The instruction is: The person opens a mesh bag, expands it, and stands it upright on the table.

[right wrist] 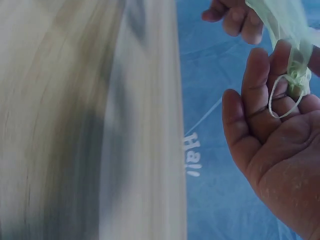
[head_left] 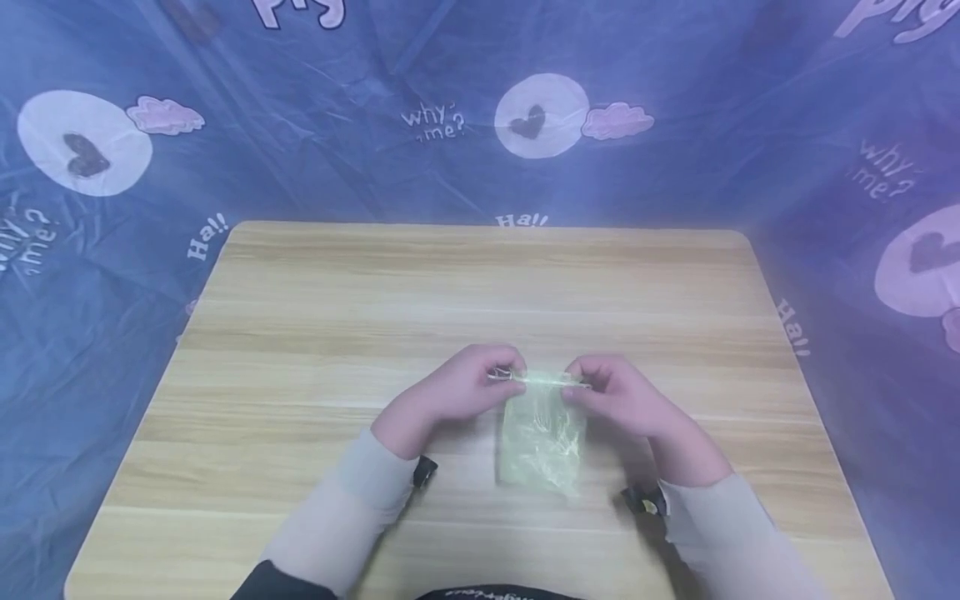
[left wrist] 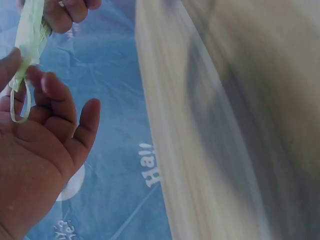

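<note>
A sheer pale green drawstring pouch (head_left: 542, 442) hangs above the table between the two hands. My left hand (head_left: 480, 383) pinches its top left corner between thumb and fingertips, and a loop of cord (left wrist: 20, 107) dangles over the palm in the left wrist view. The top right corner is pinched by my right hand (head_left: 611, 392); another cord loop (right wrist: 280, 102) lies against those fingers in the right wrist view. Between the hands the pouch's top edge is stretched straight. Whether anything is inside the pouch cannot be made out.
A wood-grain table (head_left: 300, 333) with rounded corners lies beneath the hands. Blue printed cloth (head_left: 337, 150) hangs behind it and on both sides. Small black devices show at the left wrist (head_left: 424, 472) and the right wrist (head_left: 645, 501).
</note>
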A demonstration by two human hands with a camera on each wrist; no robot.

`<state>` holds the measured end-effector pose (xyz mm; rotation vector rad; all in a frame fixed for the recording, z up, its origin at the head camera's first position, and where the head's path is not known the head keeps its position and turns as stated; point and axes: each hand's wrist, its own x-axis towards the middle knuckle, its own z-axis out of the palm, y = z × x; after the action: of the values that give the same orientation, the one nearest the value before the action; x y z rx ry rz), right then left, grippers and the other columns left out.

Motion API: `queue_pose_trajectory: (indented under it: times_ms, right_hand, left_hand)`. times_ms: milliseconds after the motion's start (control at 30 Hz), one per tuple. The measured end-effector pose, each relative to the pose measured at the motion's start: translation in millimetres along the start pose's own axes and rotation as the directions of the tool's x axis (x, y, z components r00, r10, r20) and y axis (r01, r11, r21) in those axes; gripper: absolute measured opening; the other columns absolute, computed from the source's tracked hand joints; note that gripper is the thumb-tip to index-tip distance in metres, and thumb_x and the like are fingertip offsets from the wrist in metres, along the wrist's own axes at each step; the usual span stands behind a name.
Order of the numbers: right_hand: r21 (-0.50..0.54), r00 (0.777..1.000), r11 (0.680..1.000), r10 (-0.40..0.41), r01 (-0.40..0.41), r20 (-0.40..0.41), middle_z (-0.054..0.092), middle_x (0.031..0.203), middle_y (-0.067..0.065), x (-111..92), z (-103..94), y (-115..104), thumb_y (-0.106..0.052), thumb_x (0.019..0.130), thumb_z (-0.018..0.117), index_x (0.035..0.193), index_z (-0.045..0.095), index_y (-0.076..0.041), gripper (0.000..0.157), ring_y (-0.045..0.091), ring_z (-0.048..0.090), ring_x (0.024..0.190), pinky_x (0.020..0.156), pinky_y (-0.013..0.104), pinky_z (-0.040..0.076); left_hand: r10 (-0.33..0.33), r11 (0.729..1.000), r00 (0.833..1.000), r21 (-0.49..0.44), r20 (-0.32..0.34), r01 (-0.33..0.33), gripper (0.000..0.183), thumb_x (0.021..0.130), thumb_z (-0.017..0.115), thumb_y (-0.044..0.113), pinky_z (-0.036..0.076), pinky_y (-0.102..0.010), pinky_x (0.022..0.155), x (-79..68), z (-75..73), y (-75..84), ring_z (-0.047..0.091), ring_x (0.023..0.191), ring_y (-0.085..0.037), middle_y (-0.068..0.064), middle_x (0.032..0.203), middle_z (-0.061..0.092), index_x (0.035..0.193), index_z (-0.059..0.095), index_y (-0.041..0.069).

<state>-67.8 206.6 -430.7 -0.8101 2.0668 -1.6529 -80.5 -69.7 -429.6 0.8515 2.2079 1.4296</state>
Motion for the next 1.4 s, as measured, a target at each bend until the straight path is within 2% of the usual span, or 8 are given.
queue_pose_trajectory:
  times_ms: [167,367,500,633,900,1133,1267,1400]
  right_hand:
    - [-0.025,0.998,0.998,0.062,-0.062,-0.014,0.072,0.089,0.008,7.5,-4.9,7.2,0.004,0.098,0.065,0.095,0.069,0.002,0.006,0.019,0.068,0.087,0.087,0.028,0.056]
    - [-0.098,0.996,0.991,0.09,-0.09,-0.008,0.072,0.089,0.008,18.1,-16.0,16.4,0.0,0.098,0.068,0.092,0.069,-0.003,0.007,0.022,0.067,0.088,0.091,0.03,0.053]
    - [-0.117,0.989,0.982,0.148,-0.149,-0.011,0.071,0.089,0.007,25.5,-21.7,20.3,-0.005,0.098,0.068,0.09,0.067,-0.004,0.009,0.023,0.066,0.09,0.095,0.037,0.051]
    - [-0.112,0.976,0.969,0.217,-0.219,-0.033,0.07,0.091,0.006,29.5,-24.1,21.1,-0.01,0.104,0.059,0.092,0.068,0.0,0.017,0.023,0.065,0.096,0.101,0.047,0.047]
    - [-0.158,0.96,0.949,0.261,-0.274,-0.103,0.071,0.102,0.007,31.1,-24.9,19.4,-0.014,0.11,0.038,0.107,0.071,0.005,0.038,0.019,0.062,0.104,0.107,0.047,0.043]
    - [-0.06,0.97,0.97,0.23,-0.235,-0.078,0.067,0.088,0.009,37.1,-21.6,22.4,-0.005,0.103,0.051,0.091,0.066,0.005,0.022,0.023,0.061,0.093,0.1,0.045,0.044]
    - [-0.088,0.972,0.971,0.217,-0.225,-0.09,0.07,0.089,0.012,39.0,-17.8,19.5,-0.003,0.102,0.056,0.095,0.069,0.006,0.018,0.025,0.064,0.091,0.097,0.045,0.048]
    - [-0.142,0.977,0.969,0.191,-0.203,-0.096,0.073,0.094,0.014,41.1,-13.0,11.5,-0.006,0.103,0.057,0.097,0.071,0.006,0.019,0.027,0.066,0.097,0.099,0.05,0.049]
  left_hand:
    - [-0.039,0.999,0.999,0.032,0.015,0.038,0.005,0.103,0.066,0.017,0.05,-0.045,0.109,9.3,-7.0,-7.3,0.066,0.124,-0.024,0.002,0.11,0.073,0.103,0.064,0.012]
    - [-0.036,0.998,0.999,0.06,0.012,0.035,0.022,0.093,0.08,0.019,0.052,-0.041,0.102,21.5,-13.4,-19.7,0.065,0.109,-0.02,0.001,0.103,0.068,0.1,0.06,0.014]
    - [-0.078,0.995,0.997,0.07,0.004,0.078,0.027,0.09,0.085,0.023,0.052,-0.04,0.098,28.5,-16.8,-26.8,0.063,0.102,-0.019,0.002,0.1,0.067,0.096,0.059,0.015]
    - [-0.127,0.989,0.992,0.081,-0.003,0.127,0.028,0.092,0.083,0.03,0.053,-0.04,0.093,30.6,-16.8,-31.7,0.062,0.095,-0.019,0.002,0.1,0.066,0.094,0.059,0.017]
    - [-0.151,0.986,0.988,0.058,-0.043,0.153,0.028,0.101,0.072,0.033,0.053,-0.041,0.083,32.2,-15.3,-35.1,0.057,0.082,-0.021,-0.003,0.088,0.059,0.088,0.055,0.015]
    - [-0.129,0.985,0.984,0.1,-0.119,0.141,0.008,0.101,0.071,0.021,0.051,-0.043,0.104,37.2,-15.5,-33.5,0.063,0.113,-0.021,-0.001,0.115,0.069,0.104,0.07,0.014]
    - [-0.07,0.963,0.992,0.254,-0.103,0.094,0.023,0.1,0.074,0.028,0.047,-0.041,0.107,41.0,-12.9,-25.0,0.058,0.119,-0.022,-0.002,0.125,0.063,0.119,0.074,0.014]
    - [-0.036,0.923,0.996,0.379,-0.08,0.064,0.025,0.101,0.073,0.036,0.039,-0.044,0.114,43.9,-9.0,-12.8,0.05,0.128,-0.022,-0.001,0.133,0.06,0.118,0.075,0.018]
